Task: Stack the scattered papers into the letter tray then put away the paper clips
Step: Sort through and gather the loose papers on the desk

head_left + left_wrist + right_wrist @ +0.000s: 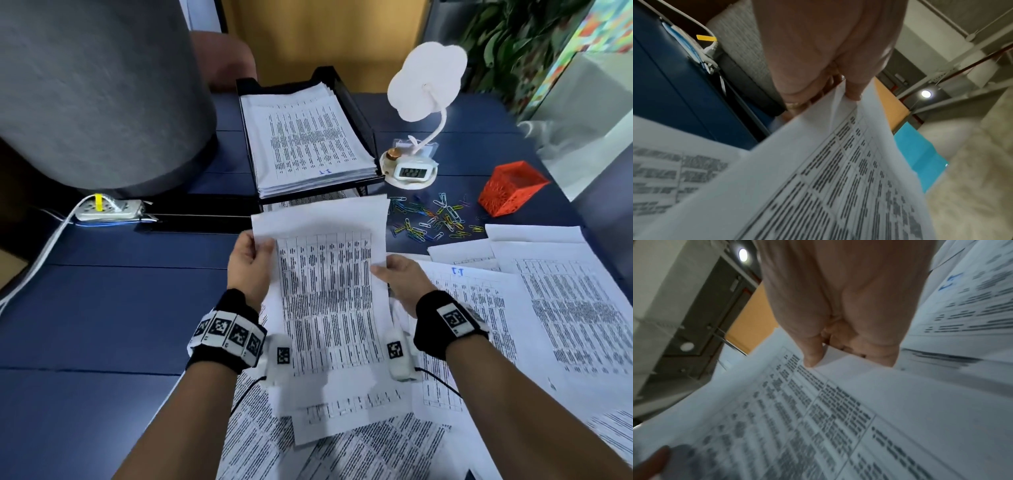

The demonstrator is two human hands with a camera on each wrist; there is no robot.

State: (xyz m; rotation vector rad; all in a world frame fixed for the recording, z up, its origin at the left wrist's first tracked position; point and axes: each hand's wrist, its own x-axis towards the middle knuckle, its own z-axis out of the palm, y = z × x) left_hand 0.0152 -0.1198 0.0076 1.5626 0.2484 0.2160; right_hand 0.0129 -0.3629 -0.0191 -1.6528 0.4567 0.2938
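Observation:
A printed sheet of paper (325, 294) is held up over the blue desk between both hands. My left hand (251, 263) pinches its left edge, thumb on top (854, 91). My right hand (399, 279) pinches its right edge, thumb on the print (813, 356). Just beyond stands the black letter tray (366, 126) holding a stack of papers (308, 144). More scattered papers (548, 308) cover the desk to the right and near me. Coloured paper clips (431, 217) lie loose beside a tipped red mesh cup (510, 188).
A white cloud-shaped desk lamp with a small clock (411, 168) stands right of the tray. A large grey cylinder (99, 92) rises at the back left, with a power strip (109, 209) and cables at its foot. Blue desk (102, 308) lies bare on the left.

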